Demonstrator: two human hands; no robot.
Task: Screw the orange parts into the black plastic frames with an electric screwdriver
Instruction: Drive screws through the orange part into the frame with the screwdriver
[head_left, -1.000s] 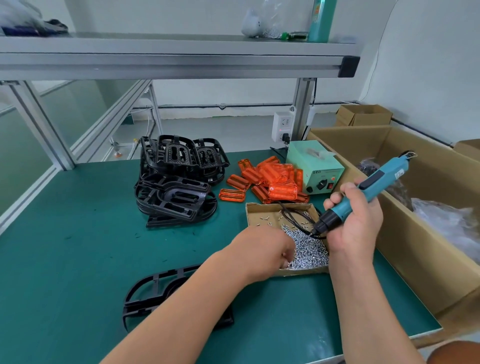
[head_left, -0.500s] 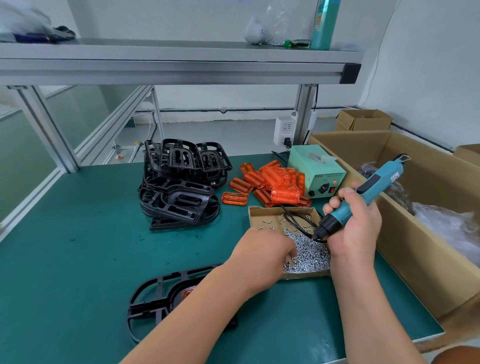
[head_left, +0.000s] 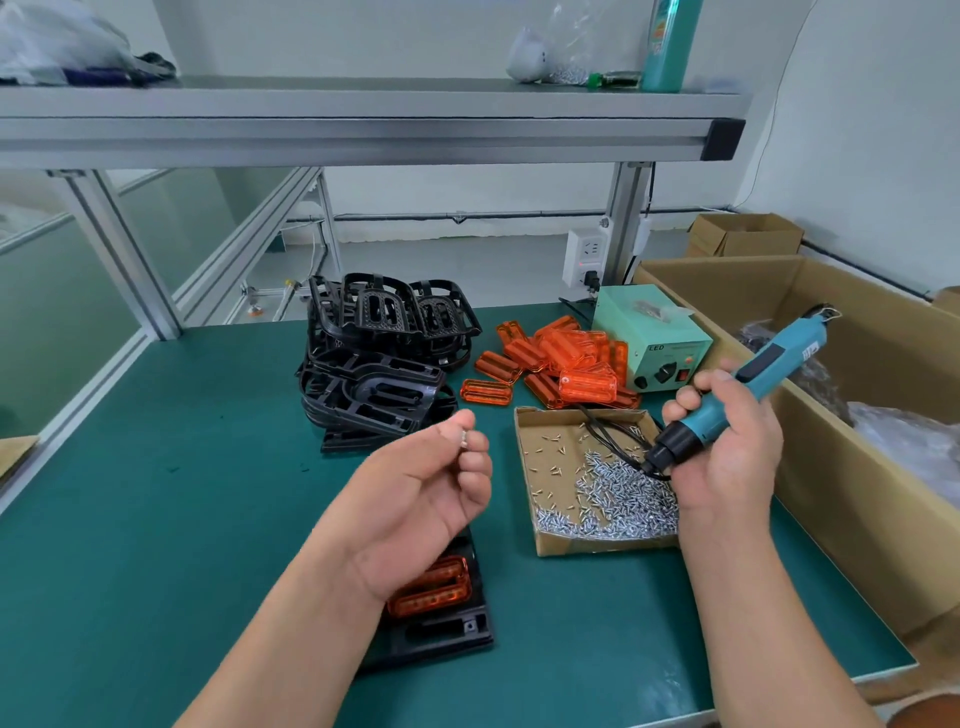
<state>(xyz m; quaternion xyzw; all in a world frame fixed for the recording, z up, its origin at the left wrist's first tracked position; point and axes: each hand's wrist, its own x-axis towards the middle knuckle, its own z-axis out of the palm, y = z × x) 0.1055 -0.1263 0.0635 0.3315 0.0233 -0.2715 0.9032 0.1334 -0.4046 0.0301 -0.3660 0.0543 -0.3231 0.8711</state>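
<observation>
- The left hand (head_left: 415, 499) is up over the green table (head_left: 156, 519), palm turned up, with the thumb and forefinger pinching one little screw (head_left: 464, 439). The other fingers are loosely curled.
- The right hand (head_left: 727, 452) is wrapped round the teal electric screwdriver (head_left: 758, 382). It's tilted so the black nose points down-left over the cardboard tray (head_left: 597, 545), and I can't make out the bit tip.
- The tray sits just beside that hand, with a heap of loose screws (head_left: 618, 499) in its near right corner.
- The one black frame (head_left: 441, 634) being worked on lies flat near the front edge, partly under the left forearm. There's an orange part (head_left: 436, 587) sitting in it.
- The spare orange parts (head_left: 566, 358) are piled further back, between the stack of black frames (head_left: 379, 364) and the green power box (head_left: 649, 332).
- The only writing I can read is "LED" on the front of that box. The label on the teal bottle (head_left: 670, 41) up on the shelf is too blurry to read.
- A big open carton (head_left: 831, 467) stands along the right side.
</observation>
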